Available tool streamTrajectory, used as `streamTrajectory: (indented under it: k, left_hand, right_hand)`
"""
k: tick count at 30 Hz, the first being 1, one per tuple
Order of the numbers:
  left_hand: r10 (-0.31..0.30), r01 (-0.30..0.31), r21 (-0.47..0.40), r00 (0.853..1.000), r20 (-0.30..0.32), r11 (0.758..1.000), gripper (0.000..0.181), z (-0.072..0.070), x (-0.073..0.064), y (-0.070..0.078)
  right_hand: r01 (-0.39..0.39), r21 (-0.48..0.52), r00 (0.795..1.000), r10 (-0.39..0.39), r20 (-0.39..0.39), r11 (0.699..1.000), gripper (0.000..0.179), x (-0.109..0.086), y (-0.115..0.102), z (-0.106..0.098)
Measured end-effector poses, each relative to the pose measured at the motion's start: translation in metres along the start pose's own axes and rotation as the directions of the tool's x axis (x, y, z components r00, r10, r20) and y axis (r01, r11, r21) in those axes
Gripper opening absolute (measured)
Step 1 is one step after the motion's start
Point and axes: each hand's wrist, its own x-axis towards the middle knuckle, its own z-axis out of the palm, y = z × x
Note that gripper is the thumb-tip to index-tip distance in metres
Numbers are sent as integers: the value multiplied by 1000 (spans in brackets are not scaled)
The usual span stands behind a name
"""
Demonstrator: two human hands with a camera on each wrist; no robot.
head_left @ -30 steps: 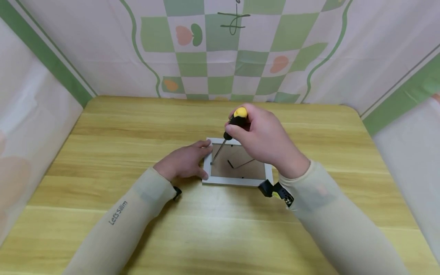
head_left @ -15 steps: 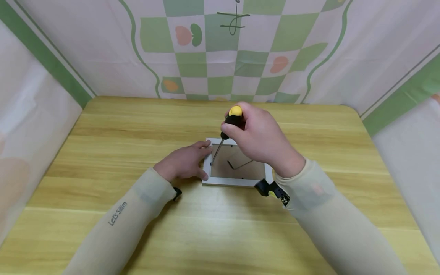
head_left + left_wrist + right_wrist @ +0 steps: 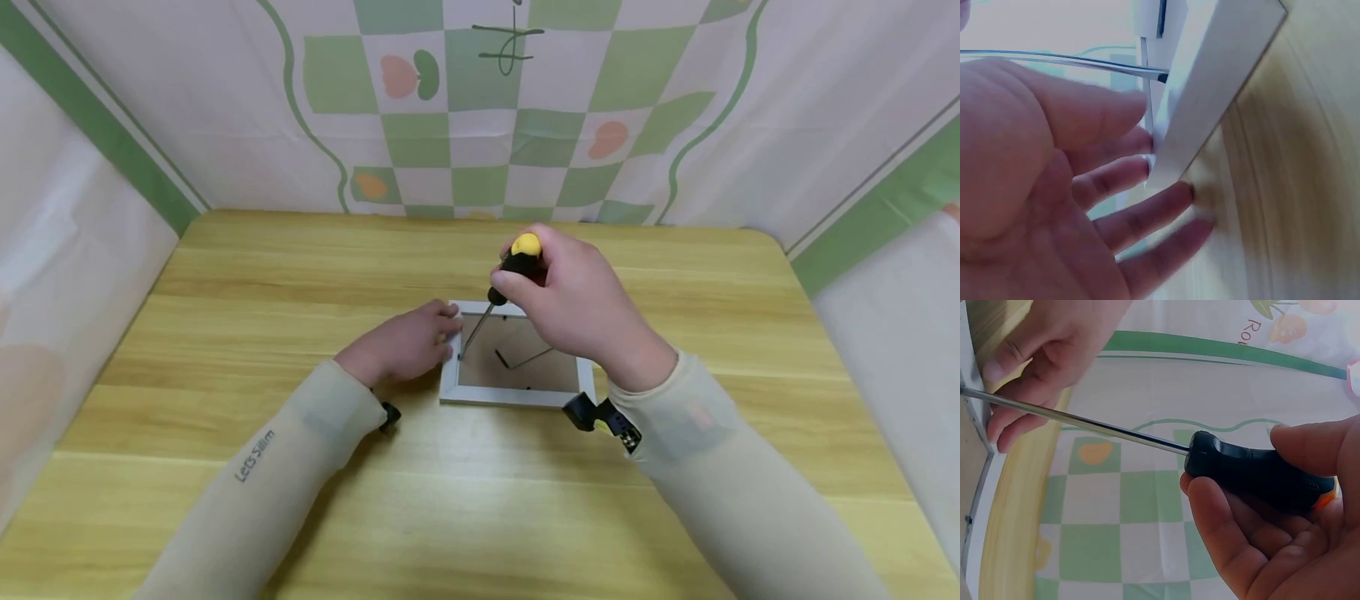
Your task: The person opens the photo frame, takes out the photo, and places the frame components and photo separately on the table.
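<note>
A picture frame with a white rim (image 3: 495, 397) lies face down on the table, its brown backing board (image 3: 480, 373) showing. In my right hand (image 3: 581, 296) I grip a screwdriver (image 3: 1260, 469) with a black and yellow handle. Its shaft slants down, the tip right at a small dark tab on the board's left edge. My left hand (image 3: 401, 344) is at the frame's left side. In the left wrist view the fingers (image 3: 1147, 215) are spread and nearly straight, some at the white rim, with the thumb near the screwdriver shaft.
Pale wooden table (image 3: 300, 275) surrounds the frame. A patterned curtain (image 3: 480, 133) hangs along its back and sides. A thin dark L-shaped piece (image 3: 502, 358) lies on the backing board, and small dark tabs sit at the board's edges.
My left thumb has come up from the frame's lower left corner toward the fingers. My right hand with the screwdriver tilted left, then back right, while the tip stayed at the left tab.
</note>
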Motion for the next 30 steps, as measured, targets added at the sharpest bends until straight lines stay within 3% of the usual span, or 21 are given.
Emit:
streamTrajectory:
  k: [3, 6, 9, 11, 14, 20, 30]
  left_hand:
    - [2, -6, -49, 997, -79, 999, 37, -2, 8, 0]
    - [-50, 32, -144, 991, -124, 989, 29, -7, 15, 2]
    - [-141, 110, -239, 983, -116, 965, 23, -11, 19, 3]
    - [-213, 173, -318, 973, -94, 932, 35, -12, 21, 2]
    - [-281, 238, -362, 957, -70, 901, 48, -13, 24, 1]
    - [-320, 289, -358, 947, -29, 888, 45, -15, 30, -2]
    - [-336, 325, -270, 942, 6, 906, 38, -19, 37, 3]
  right_hand:
    - [1, -4, 1000, -1, -7, 1000, 17, -2, 4, -1]
    - [-1, 1, 1000, 1, -10, 1000, 16, -3, 6, -3]
    - [-10, 5, 1000, 10, -9, 1000, 16, -3, 9, -4]
    - [-11, 4, 1000, 11, -10, 1000, 17, -3, 10, -4]
    - [-12, 4, 1000, 12, -9, 1000, 17, -3, 12, -5]
    - [-20, 18, 1000, 20, 9, 1000, 16, -1, 9, -4]
    - [2, -1, 999, -2, 44, 1000, 14, 3, -3, -1]
